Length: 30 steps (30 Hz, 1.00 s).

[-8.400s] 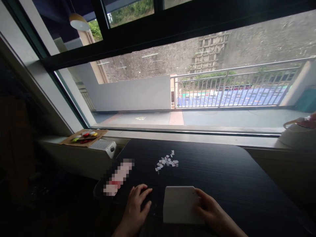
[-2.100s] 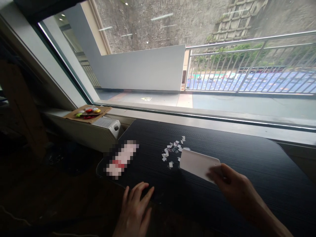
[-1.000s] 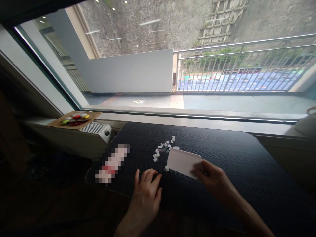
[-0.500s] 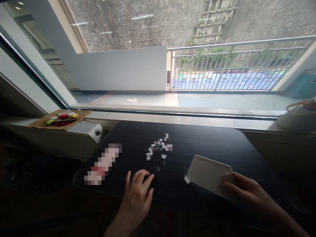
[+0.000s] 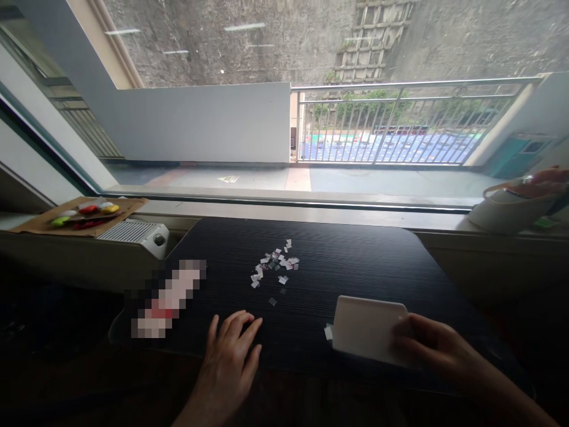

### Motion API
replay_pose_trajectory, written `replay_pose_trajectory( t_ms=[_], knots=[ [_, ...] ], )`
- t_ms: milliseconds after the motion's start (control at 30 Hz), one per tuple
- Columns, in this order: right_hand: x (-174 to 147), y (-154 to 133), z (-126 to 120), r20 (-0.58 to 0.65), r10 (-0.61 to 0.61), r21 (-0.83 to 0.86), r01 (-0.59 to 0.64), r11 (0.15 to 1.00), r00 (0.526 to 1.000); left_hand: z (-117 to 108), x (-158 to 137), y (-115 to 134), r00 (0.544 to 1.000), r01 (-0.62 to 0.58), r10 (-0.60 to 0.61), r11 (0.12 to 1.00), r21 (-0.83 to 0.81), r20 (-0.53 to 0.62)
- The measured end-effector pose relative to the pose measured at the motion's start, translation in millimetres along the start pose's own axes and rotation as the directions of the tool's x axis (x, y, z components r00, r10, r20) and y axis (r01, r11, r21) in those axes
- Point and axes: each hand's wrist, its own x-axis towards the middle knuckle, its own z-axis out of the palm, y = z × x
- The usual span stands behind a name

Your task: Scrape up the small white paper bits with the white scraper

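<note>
White scraper card (image 5: 367,334) held at its right edge by right hand (image 5: 433,347), fingers clamped on it, lower edge near the dark bench (image 5: 355,267). One paper scrap (image 5: 328,333) touches its left edge. Scattered paper bits (image 5: 275,267) lie well apart, further back. Left hand (image 5: 229,359) flat on bench, fingers spread, holding nothing.

No legible text, label, brand or number, pixelated object (image 5: 168,298) on the black table (image 5: 355,267) unreadable, paper scraps (image 5: 275,267) too small to read, white card (image 5: 367,329) blank
</note>
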Motion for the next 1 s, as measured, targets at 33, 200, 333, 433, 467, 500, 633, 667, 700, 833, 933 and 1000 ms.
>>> replay_pose_trajectory(
  t_ms=[33,200,333,433,467,500,633,667,700,833,933,1000],
  knots=[
    [-0.4,-1.0,0.7,-0.007,0.000,0.006,0.000,1.000,1.000,0.0,-0.2,-0.2,1.000,-0.005,0.005,1.000,0.003,-0.002],
    [-0.1,-2.7,4.3,0.007,-0.011,-0.054,0.012,0.998,1.000,-0.5,-1.8,-1.1,1.000,-0.010,0.010,1.000,0.003,0.000],
    [-3.5,-1.3,-6.0,0.043,-0.024,-0.165,0.031,0.986,0.999,-1.9,-4.7,-1.9,1.000,0.003,-0.003,1.000,0.003,0.000],
    [-4.6,-1.8,-14.4,-0.041,-0.052,-0.186,0.044,0.981,0.998,-2.2,-6.5,-2.1,1.000,0.023,-0.023,1.000,-0.006,0.014],
    [-3.8,-2.1,-14.1,-0.074,-0.060,-0.187,0.045,0.981,0.995,-1.9,-6.9,-2.2,0.999,0.027,-0.027,1.000,-0.010,0.017],
    [-2.5,-2.1,-11.4,-0.097,-0.067,-0.181,0.049,0.982,0.993,-1.4,-7.2,-2.2,0.999,0.030,-0.029,0.999,-0.014,0.018],
    [9.0,-0.9,19.7,-0.023,-0.097,-0.128,0.093,0.987,0.995,-0.2,-8.2,-2.4,1.000,0.027,-0.027,0.999,-0.019,0.007],
    [13.7,-1.1,29.8,0.011,-0.111,-0.109,0.112,0.988,0.994,-0.6,-8.7,-2.5,1.000,0.027,-0.026,0.999,-0.017,0.006],
    [19.3,-2.0,39.3,0.030,-0.133,-0.083,0.135,0.987,0.991,-1.5,-9.2,-2.5,1.000,0.026,-0.026,1.000,-0.014,0.007],
    [48.4,-11.1,66.2,-0.028,-0.221,0.024,0.222,0.975,0.975,-6.6,-12.6,-3.4,0.998,0.047,-0.047,0.999,-0.003,0.028],
    [66.9,-16.6,76.9,-0.040,-0.251,0.035,0.252,0.967,0.967,-8.2,-18.2,-6.1,0.996,0.076,-0.076,0.997,-0.001,0.044],
    [72.3,-17.3,81.9,-0.004,-0.263,0.033,0.263,0.964,0.965,-7.3,-23.3,-8.8,0.995,0.092,-0.092,0.996,0.003,0.043]
  ],
)
